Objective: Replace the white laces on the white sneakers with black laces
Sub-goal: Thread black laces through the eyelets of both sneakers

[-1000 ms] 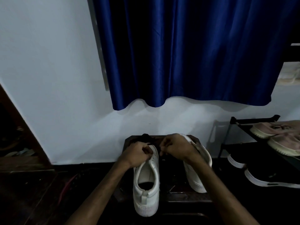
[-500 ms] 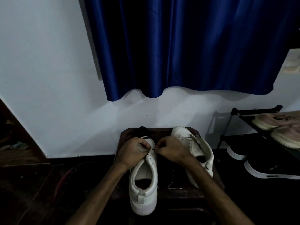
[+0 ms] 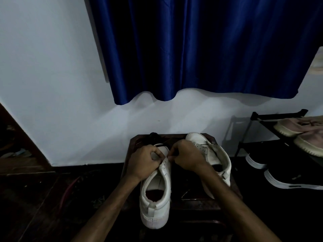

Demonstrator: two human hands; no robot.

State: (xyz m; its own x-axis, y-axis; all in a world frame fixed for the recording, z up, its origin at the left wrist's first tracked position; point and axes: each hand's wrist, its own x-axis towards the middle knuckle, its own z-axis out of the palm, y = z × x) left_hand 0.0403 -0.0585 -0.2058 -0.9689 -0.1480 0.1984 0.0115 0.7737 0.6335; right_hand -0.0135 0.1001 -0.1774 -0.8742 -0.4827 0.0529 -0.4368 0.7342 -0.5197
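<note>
The left hand is gripping the white sneaker at the desk's front edge; the right hand is pinching at its eyelets, on what I cannot tell.

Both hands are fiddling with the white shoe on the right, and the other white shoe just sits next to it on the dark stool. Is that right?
Not quite: the head view shows the left hand and the right hand pinching at the eyelets of the left white shoe. The right white shoe is the one just sitting next to it on the dark stool.
</note>
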